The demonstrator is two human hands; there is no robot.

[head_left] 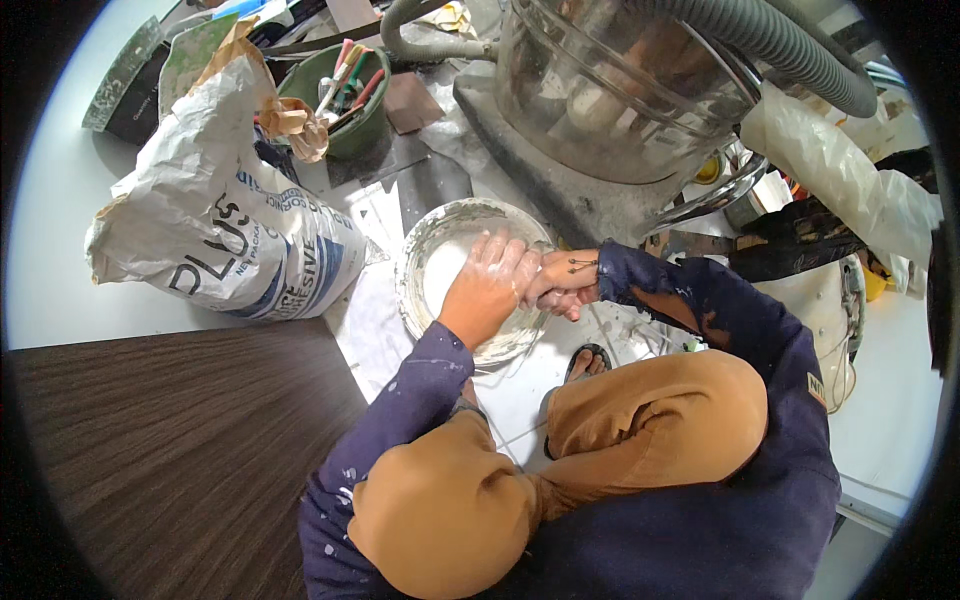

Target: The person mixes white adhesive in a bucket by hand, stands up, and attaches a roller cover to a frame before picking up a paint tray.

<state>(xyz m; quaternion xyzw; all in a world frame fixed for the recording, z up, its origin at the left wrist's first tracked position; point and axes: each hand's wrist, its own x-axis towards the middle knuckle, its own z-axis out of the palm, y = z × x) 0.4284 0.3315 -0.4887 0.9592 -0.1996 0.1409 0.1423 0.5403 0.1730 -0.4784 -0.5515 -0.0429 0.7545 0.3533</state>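
Over a round bucket with a crusted rim, my two hands are pressed together. My left hand shows its back, smeared with white, with knuckles bent and fingers folded against the right hand. Coming in from the right, my right hand is closed around the left hand's fingers; a dark bracelet circles its wrist. Most fingertips are hidden where the hands overlap. Inside the bucket lies a smooth white material, partly covered by the left hand. White specks dot my dark sleeves.
A large white paper sack stands left of the bucket, behind a dark wood-grain panel. Farther back are a green bucket of tools and a dusty vacuum cleaner with a grey hose. Clutter lies at right.
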